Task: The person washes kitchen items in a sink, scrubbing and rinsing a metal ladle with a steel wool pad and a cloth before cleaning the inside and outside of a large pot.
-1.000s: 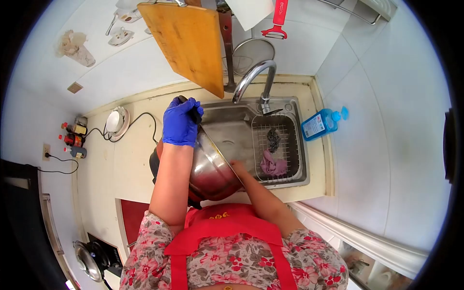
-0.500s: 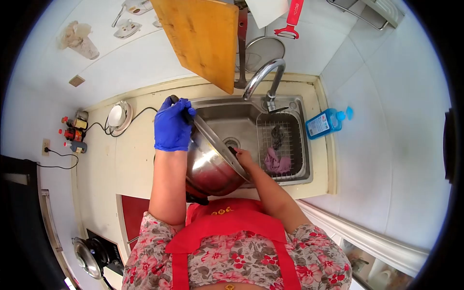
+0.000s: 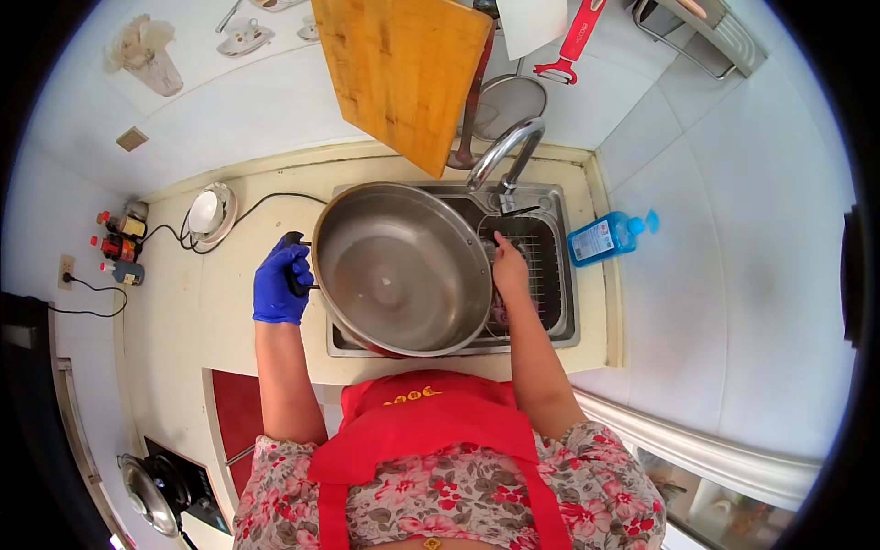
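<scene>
A wide, deep metal pan [image 3: 390, 266] with a red outside is held over the left part of the sink [image 3: 570, 321], its inside facing up toward me. A few drops or glints show on its floor. My left hand [image 3: 282, 284], in a blue glove, is closed around the black handle on the pan's left side. My bare right hand [image 3: 511, 270] grips the handle on the right side, which is mostly hidden by the fingers. Beneath the right hand, part of a purple cloth [image 3: 500, 310] shows by the wire rack [image 3: 543, 275] in the sink.
A chrome faucet [image 3: 513, 151] arches over the sink's back edge. To the right stands a blue soap bottle [image 3: 605, 238]. A wooden cutting board [image 3: 403, 73] hangs behind. On the left counter are bowls [image 3: 209, 213], a black cord and several sauce bottles [image 3: 119, 246].
The pan has turned from a steep tilt to nearly level, its inside now facing up. My left hand has moved left and down, and my right hand right and up, both still gripping.
</scene>
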